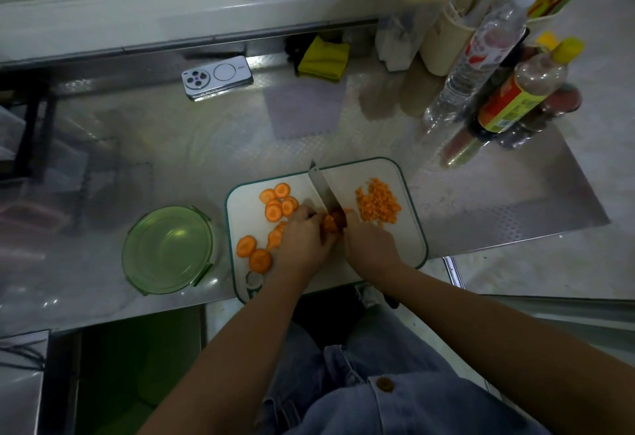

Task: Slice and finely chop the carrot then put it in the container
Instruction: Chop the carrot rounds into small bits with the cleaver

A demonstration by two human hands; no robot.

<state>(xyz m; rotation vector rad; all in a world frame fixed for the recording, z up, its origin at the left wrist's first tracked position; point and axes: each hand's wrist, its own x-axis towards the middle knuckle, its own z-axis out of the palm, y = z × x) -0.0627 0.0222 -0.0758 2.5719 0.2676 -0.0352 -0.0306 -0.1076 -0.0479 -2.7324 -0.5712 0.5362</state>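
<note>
Shiny embossed metal counter [165,146], matt white plastic board [409,228], translucent green container [168,249].

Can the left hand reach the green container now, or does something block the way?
Probably yes. The green container stands just left of the cutting board, nothing between; but the left hand now pins carrot pieces beside the knife.

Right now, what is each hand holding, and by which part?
The right hand grips the knife by its handle. The left hand holds a clump of carrot pieces from above, beside the blade.
</note>
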